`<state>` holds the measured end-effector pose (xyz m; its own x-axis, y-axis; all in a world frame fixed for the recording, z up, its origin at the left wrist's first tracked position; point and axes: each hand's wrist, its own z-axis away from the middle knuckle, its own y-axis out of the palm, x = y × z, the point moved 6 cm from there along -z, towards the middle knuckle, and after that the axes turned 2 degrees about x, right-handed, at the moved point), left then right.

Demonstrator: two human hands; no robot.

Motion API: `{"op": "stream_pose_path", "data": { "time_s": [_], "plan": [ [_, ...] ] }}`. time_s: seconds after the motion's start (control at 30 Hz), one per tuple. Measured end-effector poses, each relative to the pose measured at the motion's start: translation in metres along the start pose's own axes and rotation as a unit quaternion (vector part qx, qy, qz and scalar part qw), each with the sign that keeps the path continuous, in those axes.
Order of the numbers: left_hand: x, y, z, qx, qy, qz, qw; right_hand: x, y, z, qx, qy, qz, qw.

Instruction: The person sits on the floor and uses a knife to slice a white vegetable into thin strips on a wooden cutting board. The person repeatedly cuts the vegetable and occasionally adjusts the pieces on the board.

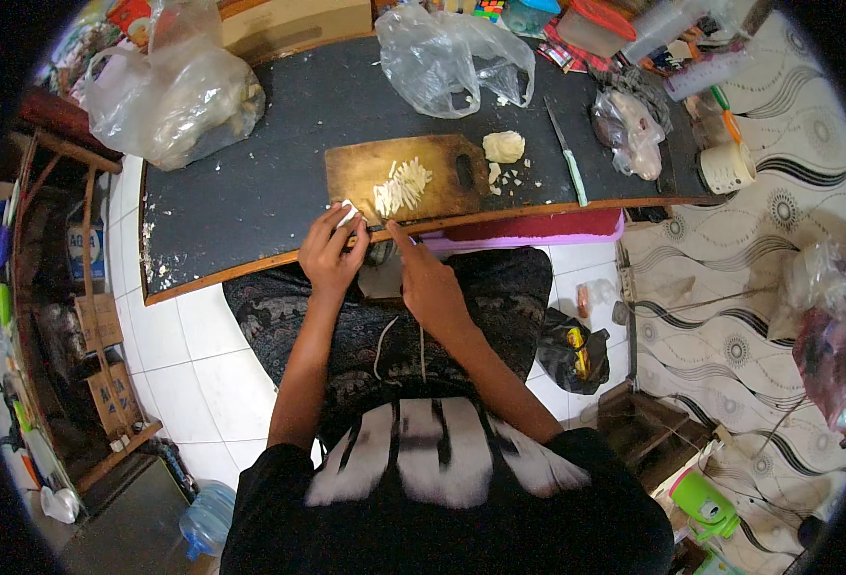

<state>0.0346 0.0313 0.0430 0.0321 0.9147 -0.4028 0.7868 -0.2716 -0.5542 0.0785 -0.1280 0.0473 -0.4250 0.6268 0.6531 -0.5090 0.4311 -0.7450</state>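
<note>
My left hand (333, 248) presses a white piece of root vegetable (349, 212) against the near left corner of a wooden cutting board (351, 162), fingertips bent over it. Just right of it, my right hand (428, 284) is closed, its index finger stretched forward along a knife (377, 226). Most of that knife is hidden by the hand and the table edge. A pile of thin white sticks (405, 185) lies on the board. Beside the board's handle end sits a pale peeled lump (503, 146), with small scraps (510, 180) scattered below it.
A second knife (568, 152) with a pale handle lies right on the black table (228, 215). Plastic bags stand at the back left (178, 108), back middle (444, 61) and right (631, 133). A white cup (728, 169) is at the right end. A pink tub (523, 230) is below the edge.
</note>
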Motion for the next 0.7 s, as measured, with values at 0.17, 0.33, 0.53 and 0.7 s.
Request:
{"op": "stream_pose_path", "data": {
  "time_s": [0.17, 0.33, 0.53, 0.7],
  "plan": [
    [-0.002, -0.003, -0.002, 0.014, -0.004, 0.019, 1.000, -0.012, -0.004, -0.001, -0.045, -0.017, -0.028, 0.998],
    [0.016, -0.004, 0.006, -0.040, -0.135, 0.082, 0.987, -0.007, -0.005, -0.003, -0.061, -0.033, -0.064, 0.996],
    [0.016, -0.006, -0.003, 0.007, -0.216, 0.055, 0.975, -0.005, -0.009, 0.003, -0.043, -0.020, -0.070, 0.996],
    [0.017, -0.004, 0.002, -0.027, -0.141, 0.016, 0.990, -0.004, -0.011, 0.003, -0.054, -0.047, -0.108, 0.992]
  ]
}}
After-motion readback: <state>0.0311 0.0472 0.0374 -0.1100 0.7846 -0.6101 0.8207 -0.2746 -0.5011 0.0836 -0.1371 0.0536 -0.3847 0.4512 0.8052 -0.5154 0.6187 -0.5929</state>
